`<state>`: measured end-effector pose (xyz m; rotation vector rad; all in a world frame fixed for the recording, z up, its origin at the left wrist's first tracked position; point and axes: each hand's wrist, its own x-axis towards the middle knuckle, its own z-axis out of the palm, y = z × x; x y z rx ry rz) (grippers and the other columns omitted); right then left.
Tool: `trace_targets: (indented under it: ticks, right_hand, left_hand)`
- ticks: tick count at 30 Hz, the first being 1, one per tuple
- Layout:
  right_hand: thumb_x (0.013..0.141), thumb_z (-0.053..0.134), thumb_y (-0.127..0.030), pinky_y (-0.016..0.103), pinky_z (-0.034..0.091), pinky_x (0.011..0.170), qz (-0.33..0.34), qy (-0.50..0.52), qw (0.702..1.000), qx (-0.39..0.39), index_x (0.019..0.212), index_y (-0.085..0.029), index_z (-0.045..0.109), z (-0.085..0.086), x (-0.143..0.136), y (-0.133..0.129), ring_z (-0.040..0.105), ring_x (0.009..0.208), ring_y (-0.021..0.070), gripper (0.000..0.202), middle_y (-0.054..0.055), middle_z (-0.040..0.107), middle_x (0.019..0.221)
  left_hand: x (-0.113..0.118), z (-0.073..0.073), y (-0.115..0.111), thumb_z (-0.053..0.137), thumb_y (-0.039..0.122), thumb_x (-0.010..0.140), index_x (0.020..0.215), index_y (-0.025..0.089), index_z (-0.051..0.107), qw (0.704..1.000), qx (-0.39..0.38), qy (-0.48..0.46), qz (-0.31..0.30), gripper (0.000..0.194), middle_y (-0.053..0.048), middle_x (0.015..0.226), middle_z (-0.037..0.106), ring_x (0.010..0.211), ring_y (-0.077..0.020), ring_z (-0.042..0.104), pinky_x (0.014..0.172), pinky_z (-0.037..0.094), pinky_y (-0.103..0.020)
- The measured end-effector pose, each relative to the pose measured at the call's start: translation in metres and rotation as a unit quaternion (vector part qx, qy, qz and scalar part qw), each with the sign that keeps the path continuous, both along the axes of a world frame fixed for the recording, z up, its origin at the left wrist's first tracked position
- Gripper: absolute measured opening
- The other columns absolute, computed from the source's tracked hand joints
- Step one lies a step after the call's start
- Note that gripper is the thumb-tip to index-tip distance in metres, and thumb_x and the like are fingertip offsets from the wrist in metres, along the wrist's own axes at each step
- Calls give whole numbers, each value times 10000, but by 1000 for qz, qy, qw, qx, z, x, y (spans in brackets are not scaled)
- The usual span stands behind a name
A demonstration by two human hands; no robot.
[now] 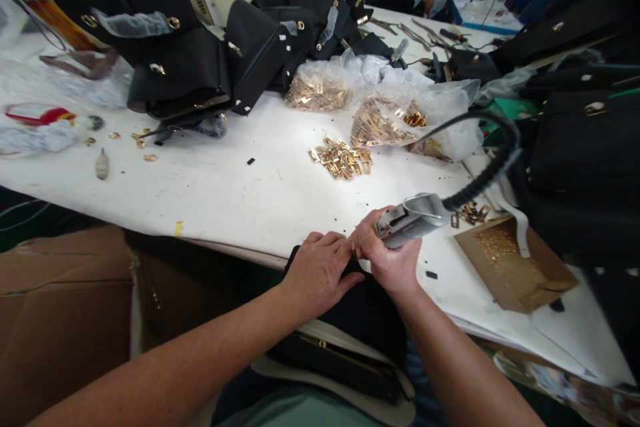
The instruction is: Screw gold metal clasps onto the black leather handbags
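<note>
right hand (387,250), fingers wrapped round a corded power screwdriver (417,217); left hand (320,273), fingers together, thumb apart, lies on the black handbag (373,313) at the white table's (240,200) edge, probably steadying it; any pinch cannot be told.

- Wears a muted green top (295,411) — plain cloth, just below the black bag (377,310).
- Shows dark blue cloth (423,380) right of the bag, garment unclear.
- Has a bare left hand (317,273) and right hand (384,255) near the bag's upper edge — forearms bare too.
</note>
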<state>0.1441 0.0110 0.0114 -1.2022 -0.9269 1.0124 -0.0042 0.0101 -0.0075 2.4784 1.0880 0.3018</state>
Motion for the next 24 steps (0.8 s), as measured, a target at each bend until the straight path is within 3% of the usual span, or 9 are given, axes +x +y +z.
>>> trace_targets:
  ticks: [3,7,10,14,17,20,22,24]
  right_hand:
    - [790,769,-409,256,473,484,17,-46,999,-12,684,-188,593,0,0,7,507,472,115,301,-38,557,543]
    - [747,804,-488,242,462,458,0,-26,999,-29,746,-172,617,2,-2,17,503,445,111,367,-45,560,522]
    - [747,779,-560,221,413,405,4,8,999,-49,705,-168,593,7,1,26,483,405,105,435,-43,542,477]
    - [806,666,-643,221,414,408,-86,53,995,-28,720,-174,578,23,24,37,512,418,116,485,-35,551,508]
    - [864,603,-613,245,453,498,-99,-137,985,-40,932,-165,628,32,52,39,567,523,144,454,-11,620,643]
    - [894,594,-457,308,494,711,-4,-413,905,-107,1229,-194,604,25,75,38,641,784,201,425,60,695,955]
    - [841,645,-315,342,473,828,40,-490,861,-132,1276,-219,612,14,82,37,643,928,234,447,92,680,1111]
    - [780,677,-210,367,452,888,53,-503,853,-133,1232,-217,661,5,82,34,637,998,263,452,112,667,1154]
  left_hand:
    - [1,-1,0,716,439,898,1280,213,522,1000,2,1,10,484,-71,1204,694,1138,-279,599,931,432,-455]
    - [1,2,1,768,397,850,1271,216,536,1000,1,-3,23,513,-64,1123,703,1086,-280,622,925,452,-448]
    - [-3,5,3,786,361,826,1367,223,485,999,-15,-1,36,635,-67,1136,693,1053,-273,636,942,473,-438]
    - [-11,8,0,780,293,824,1498,217,350,999,-23,-6,39,803,-91,1268,646,1119,-256,612,997,473,-417]
    - [-16,13,-5,757,339,846,1347,206,539,999,24,33,36,562,-92,1198,660,1131,-281,586,976,460,-441]
    - [-18,21,-11,733,382,863,1118,225,675,996,42,73,31,305,-70,1062,680,1067,-286,597,915,452,-436]
    - [-18,26,-14,730,380,861,1074,235,698,996,30,77,34,260,-63,1029,683,1038,-273,610,889,452,-409]
    - [-19,32,-18,719,368,858,1058,238,712,996,10,77,42,238,-64,1022,690,1016,-266,625,880,456,-390]
